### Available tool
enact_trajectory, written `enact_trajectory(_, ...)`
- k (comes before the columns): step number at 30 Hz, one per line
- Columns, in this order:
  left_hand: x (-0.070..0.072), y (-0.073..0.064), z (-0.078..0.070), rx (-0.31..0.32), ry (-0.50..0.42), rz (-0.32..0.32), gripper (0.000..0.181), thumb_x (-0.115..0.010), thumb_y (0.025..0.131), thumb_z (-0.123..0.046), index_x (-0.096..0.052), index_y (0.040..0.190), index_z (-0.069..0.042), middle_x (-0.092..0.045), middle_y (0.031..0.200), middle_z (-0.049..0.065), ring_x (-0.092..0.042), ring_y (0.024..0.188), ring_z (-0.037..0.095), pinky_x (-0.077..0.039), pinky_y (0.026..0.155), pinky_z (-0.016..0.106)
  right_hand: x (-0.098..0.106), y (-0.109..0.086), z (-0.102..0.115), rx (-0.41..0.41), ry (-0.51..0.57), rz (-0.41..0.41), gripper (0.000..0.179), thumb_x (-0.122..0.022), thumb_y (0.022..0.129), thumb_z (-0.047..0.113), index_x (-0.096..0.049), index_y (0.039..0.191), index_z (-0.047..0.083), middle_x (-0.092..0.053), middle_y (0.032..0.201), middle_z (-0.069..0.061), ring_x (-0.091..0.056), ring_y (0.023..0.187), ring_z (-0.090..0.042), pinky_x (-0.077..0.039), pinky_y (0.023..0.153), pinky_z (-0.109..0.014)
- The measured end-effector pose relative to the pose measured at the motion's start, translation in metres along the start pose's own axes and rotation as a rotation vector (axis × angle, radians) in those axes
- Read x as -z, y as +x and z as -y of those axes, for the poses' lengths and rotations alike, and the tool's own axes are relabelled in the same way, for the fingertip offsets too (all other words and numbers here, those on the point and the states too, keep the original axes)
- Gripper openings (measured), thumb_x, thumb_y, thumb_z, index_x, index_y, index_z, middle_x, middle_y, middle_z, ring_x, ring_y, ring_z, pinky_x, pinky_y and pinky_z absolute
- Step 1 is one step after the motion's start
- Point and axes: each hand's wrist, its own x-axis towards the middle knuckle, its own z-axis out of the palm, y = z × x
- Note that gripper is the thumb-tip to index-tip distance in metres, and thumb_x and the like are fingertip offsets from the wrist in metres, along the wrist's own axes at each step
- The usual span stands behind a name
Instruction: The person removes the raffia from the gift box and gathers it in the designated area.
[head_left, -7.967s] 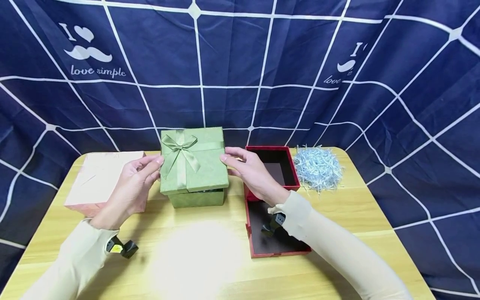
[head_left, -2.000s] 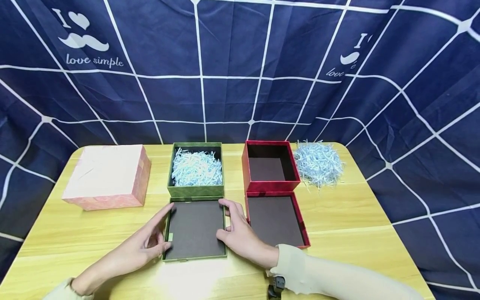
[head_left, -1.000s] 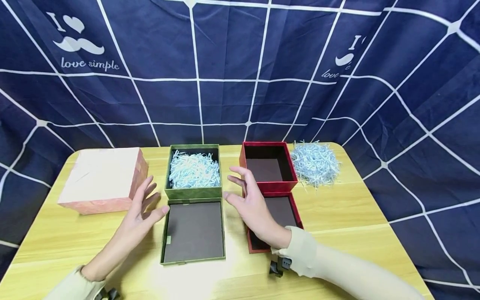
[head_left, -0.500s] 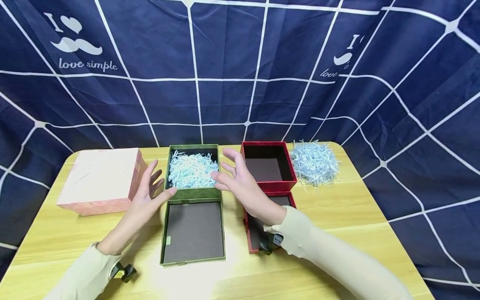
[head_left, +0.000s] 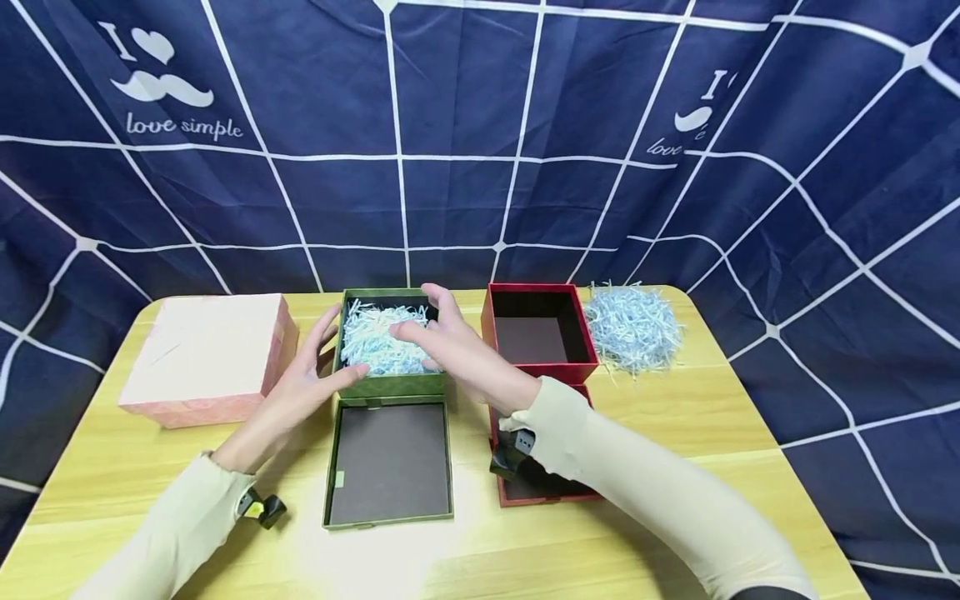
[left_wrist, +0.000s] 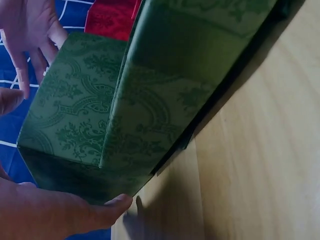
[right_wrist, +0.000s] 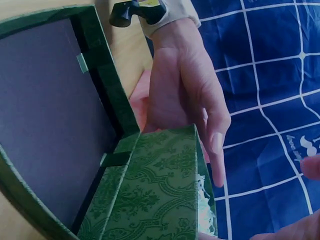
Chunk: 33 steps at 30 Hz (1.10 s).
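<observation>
A green patterned box [head_left: 397, 386] stands on the table with its lid [head_left: 390, 467] open in front, dark lining up. Pale blue shredded paper [head_left: 375, 337] fills much of the box. My left hand [head_left: 303, 390] is at the left side of the box, fingers spread along the wall and thumb near the front rim. Over the right part of the box reaches my right hand [head_left: 453, 346], fingers apart above the shredded paper. In the right wrist view, the left hand [right_wrist: 185, 85] lies beside the patterned wall. Neither hand shows anything gripped.
A pink box [head_left: 206, 358] sits at the left. Right of the green box stands a red box [head_left: 543, 368] without paper inside, its lid [head_left: 547, 492] lying in front, partly under my right forearm. Another heap of blue shredded paper [head_left: 633, 329] lies at the back right.
The green lid was lifted off and laid open in front, exposing the paper. Both hands then released it and moved up to the box; the right hand moved left over it.
</observation>
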Motion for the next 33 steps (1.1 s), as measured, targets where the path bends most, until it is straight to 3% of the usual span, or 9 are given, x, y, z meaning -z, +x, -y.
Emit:
enact_trajectory(7,0.005,0.007,0.006,0.005,-0.01,0.028,0.107,-0.078,0.1,-0.015,-0.006,0.177,-0.03,-0.004,0.18,0.017,-0.011,0.16,0.054,-0.017,0.125,0.071,-0.015,0.016,-0.004,0.032,-0.253,-0.015,0.115,-0.09,0.088,0.024,-0.012,0.174,0.019,-0.017,0.177,-0.015,-0.026,0.159,-0.031,-0.033,0.123,-0.054)
enact_trajectory(10,0.009,0.01,0.009,-0.021,-0.01,0.045,0.107,-0.078,0.1,-0.011,-0.007,0.178,-0.03,-0.003,0.18,0.016,-0.012,0.16,0.054,-0.021,0.124,0.07,-0.022,0.025,-0.007,0.015,-0.315,-0.017,0.121,-0.094,0.085,0.024,-0.012,0.174,0.02,-0.018,0.175,-0.016,-0.031,0.155,-0.029,-0.037,0.122,-0.052)
enact_trajectory(16,0.012,0.014,0.011,-0.015,-0.033,0.089,0.106,-0.077,0.099,-0.008,-0.008,0.178,-0.028,-0.002,0.18,0.015,-0.011,0.161,0.051,-0.023,0.123,0.069,-0.027,0.038,-0.01,-0.035,-0.364,-0.017,0.125,-0.097,0.082,0.027,-0.013,0.174,0.023,-0.02,0.173,-0.014,-0.035,0.151,-0.03,-0.038,0.121,-0.053)
enact_trajectory(22,0.011,0.016,0.008,-0.037,-0.005,0.065,0.109,-0.081,0.096,-0.006,-0.011,0.177,-0.023,-0.013,0.178,0.019,-0.014,0.161,0.045,-0.017,0.126,0.067,-0.026,0.046,-0.012,-0.068,-0.375,0.006,0.125,-0.097,0.083,0.031,-0.012,0.174,0.025,-0.016,0.175,-0.013,-0.031,0.154,-0.031,-0.037,0.121,-0.054)
enact_trajectory(29,0.008,0.018,0.005,0.003,0.008,0.074,0.114,-0.085,0.095,-0.013,-0.007,0.177,-0.029,-0.014,0.178,0.019,-0.017,0.161,0.043,-0.022,0.124,0.068,-0.03,0.059,-0.018,-0.101,-0.364,0.005,0.115,-0.094,0.086,0.029,-0.018,0.173,0.025,-0.016,0.177,-0.016,-0.026,0.158,-0.033,-0.035,0.121,-0.057)
enact_trajectory(33,0.008,0.017,0.004,0.022,0.025,0.069,0.117,-0.086,0.095,-0.016,-0.005,0.177,-0.03,-0.012,0.179,0.017,-0.016,0.161,0.041,-0.024,0.122,0.067,-0.031,0.067,-0.024,-0.106,-0.361,0.03,0.109,-0.093,0.086,0.023,-0.025,0.171,0.024,-0.026,0.171,-0.016,-0.037,0.147,-0.032,-0.043,0.115,-0.05)
